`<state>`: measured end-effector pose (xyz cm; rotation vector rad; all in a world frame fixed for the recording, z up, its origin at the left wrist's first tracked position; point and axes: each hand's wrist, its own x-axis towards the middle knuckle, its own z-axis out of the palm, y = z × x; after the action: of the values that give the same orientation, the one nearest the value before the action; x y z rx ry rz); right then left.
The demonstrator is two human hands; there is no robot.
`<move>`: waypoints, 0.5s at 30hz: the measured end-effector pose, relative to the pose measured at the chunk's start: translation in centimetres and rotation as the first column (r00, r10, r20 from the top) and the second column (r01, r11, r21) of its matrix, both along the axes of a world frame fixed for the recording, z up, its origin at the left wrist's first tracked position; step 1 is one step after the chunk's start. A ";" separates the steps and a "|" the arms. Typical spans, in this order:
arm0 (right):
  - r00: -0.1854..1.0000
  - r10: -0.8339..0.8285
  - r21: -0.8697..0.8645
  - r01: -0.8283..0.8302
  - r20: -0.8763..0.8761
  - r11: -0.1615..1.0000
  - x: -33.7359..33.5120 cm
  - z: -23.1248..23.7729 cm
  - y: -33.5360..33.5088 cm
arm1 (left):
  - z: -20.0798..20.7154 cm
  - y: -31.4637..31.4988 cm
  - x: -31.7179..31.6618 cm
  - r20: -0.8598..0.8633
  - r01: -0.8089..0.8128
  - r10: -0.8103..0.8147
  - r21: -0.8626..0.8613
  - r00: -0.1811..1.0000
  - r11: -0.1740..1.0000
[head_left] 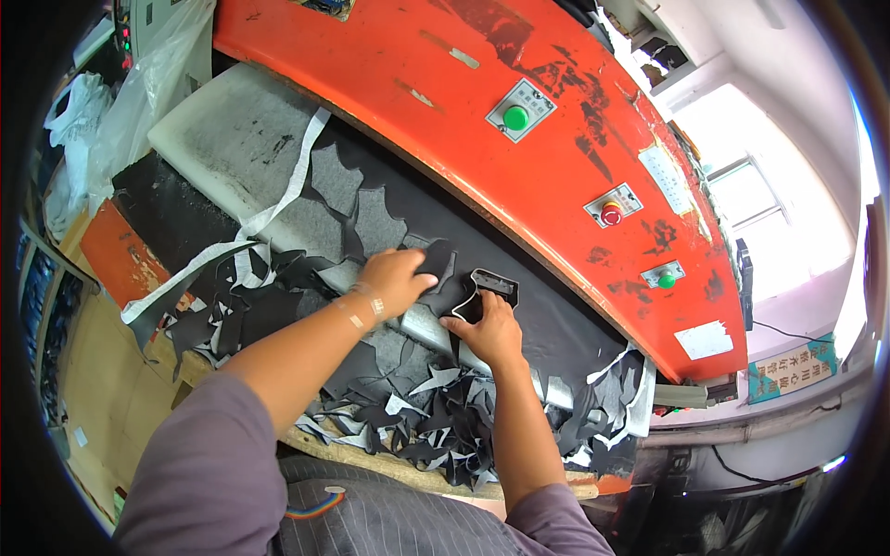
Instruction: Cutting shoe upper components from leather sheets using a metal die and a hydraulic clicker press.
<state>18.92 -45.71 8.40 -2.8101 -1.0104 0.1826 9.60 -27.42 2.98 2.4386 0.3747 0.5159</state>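
At the upper left of the frame, a pale slab (pixel 218 125) lay partly bare, and a white strip (pixel 295 176) trailed over it toward the dark scraps (pixel 250 310) heaped at left of centre. Those looked limp and very light, likely to cling and tangle.

Just left of the centre, the left hand (pixel 394 281) reached over the material with its thumb and fingertips at a dark cut piece (pixel 438 263). Whether it pinched the piece or only touched it, I could not tell. The piece seemed thin, soft and pliable, best taken by its edge, since a hard tug might stretch or crease it.

Right of that, near the middle of the frame, the right hand (pixel 494 332) held a metal cutting die (pixel 499 285), its thumb on the left side and its fingers over the right. This hollow, upright-walled frame looked stiff and fairly heavy for its size, perhaps slick where smooth. Its outer walls offered the safest hold, well clear of the lower edge, which was probably sharp. Farther right, the dark sheet (pixel 561 324) lay fairly flat, flexible by its look.
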 end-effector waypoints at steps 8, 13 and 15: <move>0.998 -0.068 0.043 0.067 0.015 0.997 0.4 0.5 -0.4 | 3.0 5.4 -12.2 -0.382 -0.006 -0.165 -0.408 0.909 0.913; 0.993 -0.077 0.010 0.076 0.091 0.997 -0.7 2.1 1.8 | 5.6 4.5 -14.0 0.301 -0.289 0.264 0.043 0.917 0.956; 0.977 -0.042 0.073 0.027 0.208 0.997 1.3 2.7 1.0 | 5.3 3.6 -12.3 0.297 -0.187 0.184 -0.018 0.937 0.982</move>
<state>20.22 -44.74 11.12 -2.8248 -0.9868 -0.1540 -2.70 -23.79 8.24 2.2986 0.4754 0.9553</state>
